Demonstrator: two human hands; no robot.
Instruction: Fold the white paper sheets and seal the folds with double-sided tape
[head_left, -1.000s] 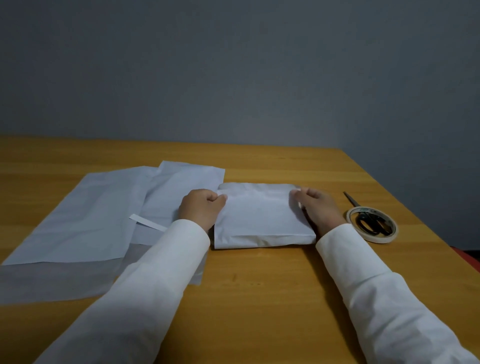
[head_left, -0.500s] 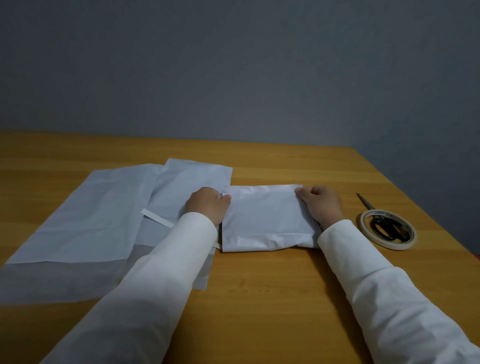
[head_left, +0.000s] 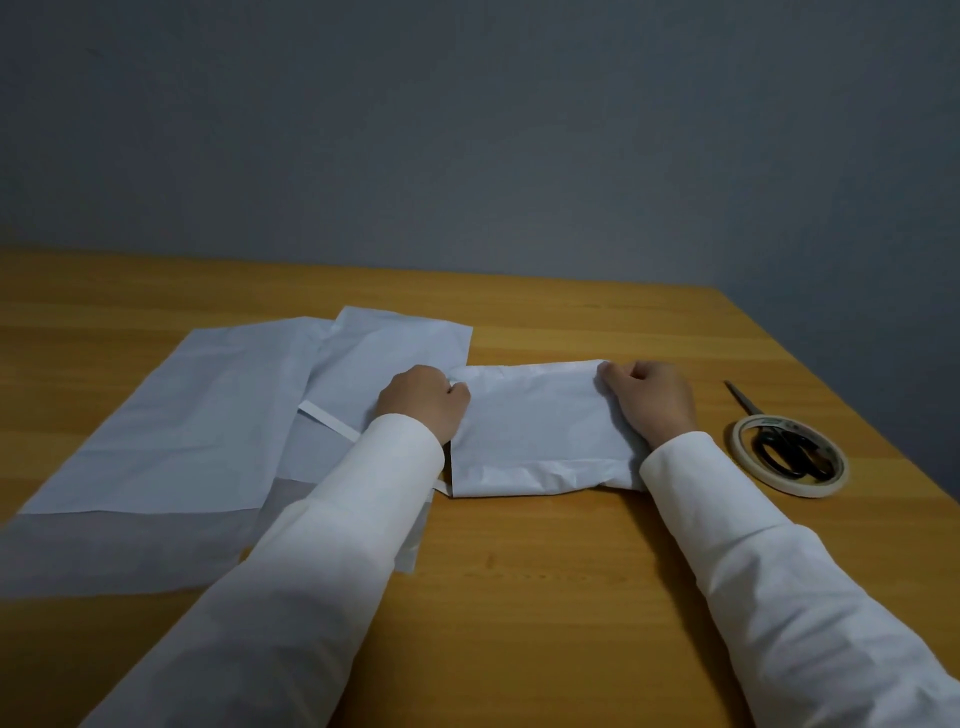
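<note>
Left hand (head_left: 423, 402) and right hand (head_left: 652, 400), fingers curled, pinching folded paper (head_left: 535, 431) at far corners. Scissors (head_left: 779, 447) inside tape roll (head_left: 792, 457) on surface (head_left: 545, 597).

Between my sleeves, the near part of the wooden surface (head_left: 530, 597) lies bare, open for either grip to draw back. My left grip (head_left: 423, 402) has loose paper sheets (head_left: 171, 431) spread flat on its outer side, with a thin white strip (head_left: 328, 420) lying across them; they are low but cover that whole stretch. Beside my right grip (head_left: 652, 400), near but apart, sits the tape roll (head_left: 789, 454) with black scissors (head_left: 779, 447) lying through its ring. Beyond the folded paper (head_left: 535, 431), bare wood runs to the grey wall (head_left: 467, 130).
</note>
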